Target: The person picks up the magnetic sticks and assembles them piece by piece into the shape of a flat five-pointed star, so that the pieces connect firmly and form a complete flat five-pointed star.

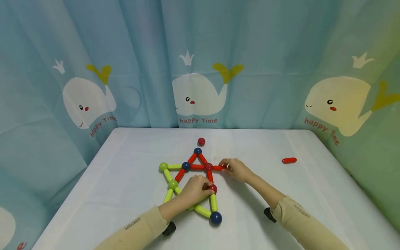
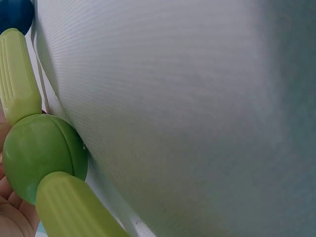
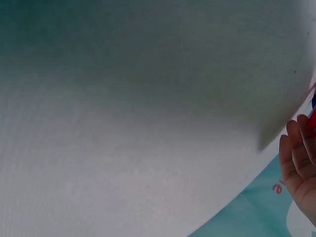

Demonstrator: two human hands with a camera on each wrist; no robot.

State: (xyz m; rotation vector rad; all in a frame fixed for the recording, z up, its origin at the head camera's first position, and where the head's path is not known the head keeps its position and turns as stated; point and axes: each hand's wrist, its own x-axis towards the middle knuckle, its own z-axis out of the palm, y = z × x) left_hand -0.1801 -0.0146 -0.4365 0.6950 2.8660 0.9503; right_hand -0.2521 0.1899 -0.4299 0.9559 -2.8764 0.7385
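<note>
A flat figure of magnetic rods and balls lies on the white table, red toward the back and light green toward the front. With my right hand (image 1: 236,169) I pinch the outer end of a red rod (image 1: 217,168), whose other end meets a red ball (image 1: 208,167). The fingers of my left hand (image 1: 196,189) grip another red ball (image 1: 213,188), which joins a red rod and a green rod (image 1: 214,202). My left forearm covers part of the green side. Close up in the left wrist view are a green ball (image 2: 42,158) and its rods.
Beyond the figure's far blue ball (image 1: 198,151) lies a loose red ball (image 1: 201,141). A loose red rod (image 1: 289,160) lies at the table's right. A blue ball (image 1: 215,218) forms the near corner. A curtain with whale prints (image 1: 200,93) hangs behind the table.
</note>
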